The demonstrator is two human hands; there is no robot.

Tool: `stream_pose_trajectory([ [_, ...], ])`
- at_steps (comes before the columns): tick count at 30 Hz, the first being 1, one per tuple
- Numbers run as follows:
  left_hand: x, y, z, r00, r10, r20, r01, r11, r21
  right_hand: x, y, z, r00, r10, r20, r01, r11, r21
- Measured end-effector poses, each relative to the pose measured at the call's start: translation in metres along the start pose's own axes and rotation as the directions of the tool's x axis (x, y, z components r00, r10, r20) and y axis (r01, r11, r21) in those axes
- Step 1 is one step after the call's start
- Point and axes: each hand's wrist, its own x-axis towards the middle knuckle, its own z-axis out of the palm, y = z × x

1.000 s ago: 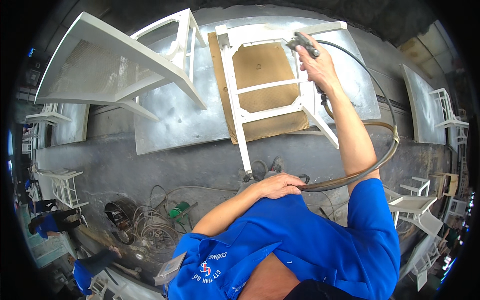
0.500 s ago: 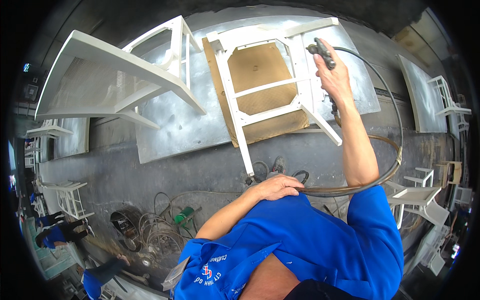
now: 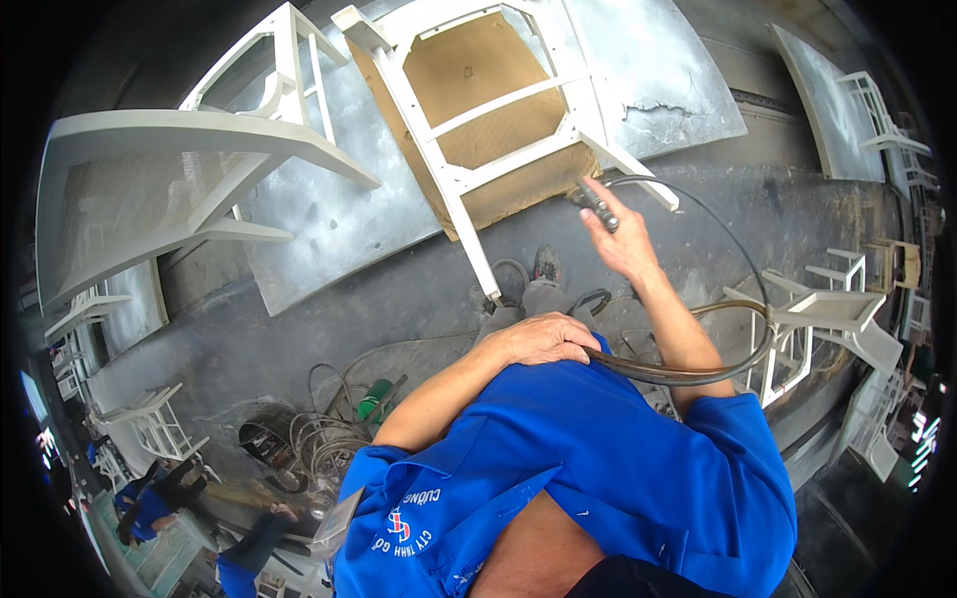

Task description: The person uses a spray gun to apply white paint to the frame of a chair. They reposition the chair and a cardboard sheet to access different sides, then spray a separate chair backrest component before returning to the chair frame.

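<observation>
My right hand (image 3: 620, 239) grips a dark spray gun (image 3: 596, 204), its nozzle close to the near right leg of a white chair frame (image 3: 488, 105) lying on brown cardboard (image 3: 469, 70) over a grey metal sheet (image 3: 329, 219). A dark hose (image 3: 743, 289) loops from the gun down round to my waist. There my left hand (image 3: 538, 339) rests on my blue shirt, closed on the hose. A second white chair (image 3: 179, 169) with a mesh back lies on its side to the left.
Coiled wire, a green can (image 3: 371, 399) and a dark bucket (image 3: 264, 439) lie on the floor at lower left. More white chairs (image 3: 827, 314) stand at the right and far left. Another person in blue (image 3: 150, 493) crouches at the lower left edge.
My right hand with the spray gun has come down from the far top of the chair frame to its near right leg. My head has tipped, shifting the scene upward.
</observation>
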Motion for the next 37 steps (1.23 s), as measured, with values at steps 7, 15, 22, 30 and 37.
stream_pose_trajectory([
  [7, -0.027, -0.006, 0.009, 0.989, -0.149, 0.013, 0.147, 0.985, 0.092, -0.023, 0.011, 0.041, 0.975, 0.15, 0.167, -0.187, 0.954, 0.236],
  [15, -0.041, 0.002, -0.001, 0.996, -0.08, 0.041, 0.078, 0.996, 0.035, -0.029, 0.024, 0.006, 0.941, 0.093, -0.327, -0.073, 0.995, 0.074],
  [22, -0.043, 0.006, -0.007, 0.998, 0.034, 0.045, -0.035, 0.999, 0.027, -0.052, -0.037, -0.005, 0.961, -0.076, -0.266, 0.103, 0.991, 0.089],
  [30, -0.047, 0.013, -0.017, 0.997, 0.046, -0.057, -0.051, 0.995, -0.086, -0.054, -0.116, 0.011, 0.871, -0.49, 0.017, 0.49, 0.871, 0.012],
  [37, -0.088, 0.009, -0.028, 0.993, 0.072, -0.096, -0.087, 0.983, -0.159, -0.059, -0.163, 0.056, 0.803, -0.581, 0.133, 0.59, 0.806, -0.045],
])
